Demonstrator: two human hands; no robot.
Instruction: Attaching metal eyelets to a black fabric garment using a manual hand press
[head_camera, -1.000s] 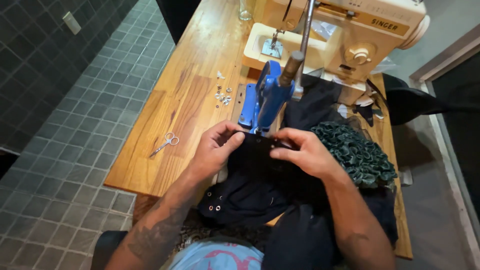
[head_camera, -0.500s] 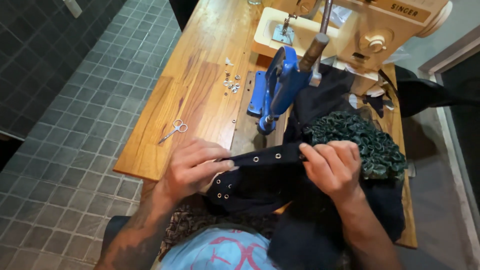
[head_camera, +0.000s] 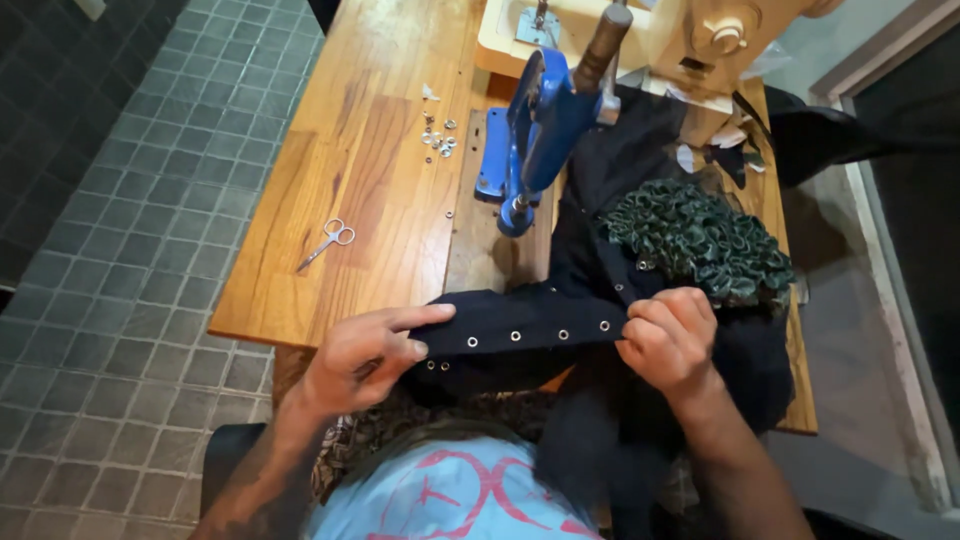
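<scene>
Head view: dark navy eyelet-studded fabric strip (head_camera: 530, 332) runs nine-to-three between the apart hands, left hand (head_camera: 362, 356) and right hand (head_camera: 668, 340) each pinching an end, six o'clock of blue hand press (head_camera: 540, 130).

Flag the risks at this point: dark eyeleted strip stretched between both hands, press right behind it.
1. The left hand and right hand hold the eyeleted black fabric strip past the table edge; its hanging bulk could drag it off line.
2. Loose eyelets lie unboxed beside the blue hand press; a sweep of cloth could scatter them.
3. The small scissors lie near the edge and might get knocked off.
</scene>
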